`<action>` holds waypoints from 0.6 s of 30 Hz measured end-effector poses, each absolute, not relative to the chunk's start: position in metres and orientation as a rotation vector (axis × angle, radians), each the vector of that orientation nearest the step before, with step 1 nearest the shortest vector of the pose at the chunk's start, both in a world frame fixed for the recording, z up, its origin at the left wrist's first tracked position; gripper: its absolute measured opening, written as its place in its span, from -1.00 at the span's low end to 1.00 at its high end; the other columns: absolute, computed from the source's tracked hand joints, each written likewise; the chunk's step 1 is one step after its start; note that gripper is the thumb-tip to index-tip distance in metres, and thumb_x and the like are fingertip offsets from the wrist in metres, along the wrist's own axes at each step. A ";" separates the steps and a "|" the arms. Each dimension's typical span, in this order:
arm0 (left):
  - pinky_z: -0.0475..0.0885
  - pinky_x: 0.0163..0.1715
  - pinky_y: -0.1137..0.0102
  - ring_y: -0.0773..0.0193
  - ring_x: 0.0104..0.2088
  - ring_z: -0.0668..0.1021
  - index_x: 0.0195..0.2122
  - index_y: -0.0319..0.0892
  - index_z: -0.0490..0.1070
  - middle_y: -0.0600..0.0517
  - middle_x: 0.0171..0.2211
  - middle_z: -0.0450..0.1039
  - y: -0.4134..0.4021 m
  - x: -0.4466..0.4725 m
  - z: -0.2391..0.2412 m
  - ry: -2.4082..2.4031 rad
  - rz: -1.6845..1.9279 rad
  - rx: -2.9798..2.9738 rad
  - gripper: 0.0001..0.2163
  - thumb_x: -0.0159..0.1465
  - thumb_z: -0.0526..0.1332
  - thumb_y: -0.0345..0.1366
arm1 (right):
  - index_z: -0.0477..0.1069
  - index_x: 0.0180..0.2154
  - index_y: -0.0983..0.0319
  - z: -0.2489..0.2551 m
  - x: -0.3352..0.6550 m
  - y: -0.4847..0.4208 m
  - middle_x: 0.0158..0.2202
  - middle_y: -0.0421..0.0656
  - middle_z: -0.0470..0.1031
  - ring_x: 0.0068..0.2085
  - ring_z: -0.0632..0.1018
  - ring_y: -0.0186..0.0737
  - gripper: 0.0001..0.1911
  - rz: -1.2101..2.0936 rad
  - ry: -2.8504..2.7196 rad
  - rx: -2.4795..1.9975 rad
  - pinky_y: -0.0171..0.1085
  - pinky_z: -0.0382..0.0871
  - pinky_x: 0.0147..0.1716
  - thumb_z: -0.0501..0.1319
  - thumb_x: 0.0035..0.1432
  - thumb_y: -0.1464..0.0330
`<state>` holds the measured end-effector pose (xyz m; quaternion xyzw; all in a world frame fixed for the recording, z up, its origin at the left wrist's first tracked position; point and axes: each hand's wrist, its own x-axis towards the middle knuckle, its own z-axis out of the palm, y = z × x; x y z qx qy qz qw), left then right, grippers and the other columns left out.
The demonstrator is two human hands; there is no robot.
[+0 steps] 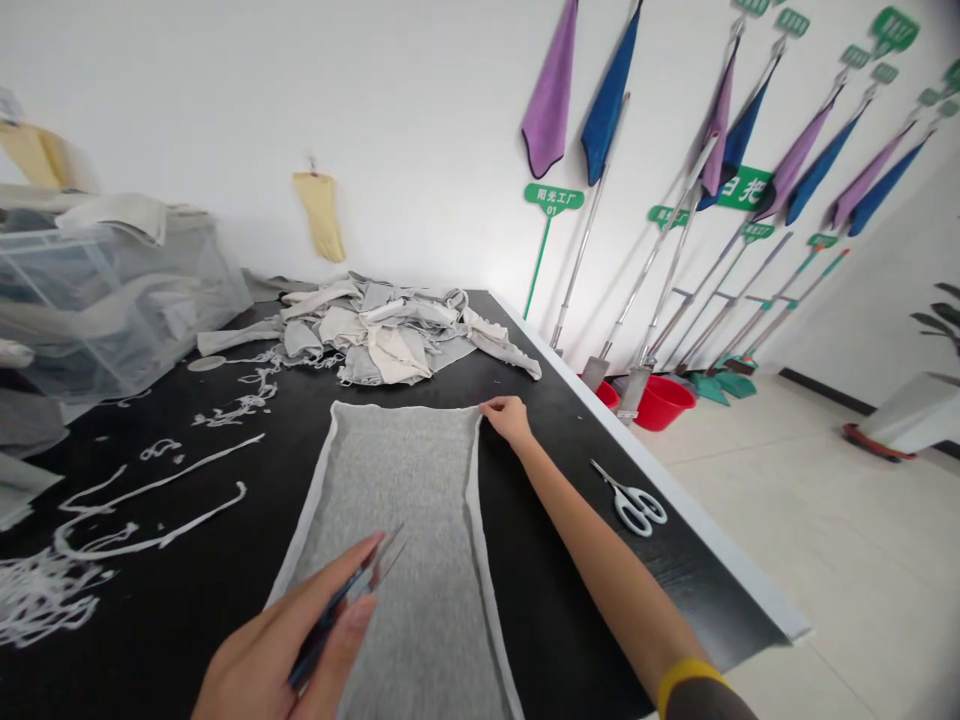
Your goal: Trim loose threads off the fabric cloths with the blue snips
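Observation:
A grey knitted panel [405,500] lies spread lengthwise on the black table, its edges curling. My right hand [510,418] pinches the panel's far right corner between thumb and fingers. In my left hand [292,640], above the lower part of the panel, is a pair of thread snips [330,620] with a dark blue body. Their two thin pointed tips are apart over the fabric and face away from me. To the right of my right forearm lie white-handled scissors [632,502].
Behind the panel is a heap of grey and cream knit pieces [382,325]. White yarn scraps [52,590] litter the table's left side, near a clear plastic bin [112,310] of fabric. Red buckets [664,402] and mops stand along the wall, beyond the table's pale right edge [675,480].

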<state>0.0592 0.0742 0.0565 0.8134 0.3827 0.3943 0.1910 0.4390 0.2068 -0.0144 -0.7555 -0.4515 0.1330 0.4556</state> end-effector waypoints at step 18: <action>0.40 0.05 0.14 0.05 0.01 0.55 0.04 -0.13 0.47 -0.02 -0.01 0.56 0.143 0.165 0.060 1.160 0.793 2.072 -0.56 0.35 0.05 0.04 | 0.60 -0.40 0.27 -0.020 0.456 0.192 -0.41 -0.08 0.61 -0.40 0.55 -0.24 -0.60 0.788 -1.006 -1.259 -0.26 0.45 -0.36 0.39 -0.10 0.04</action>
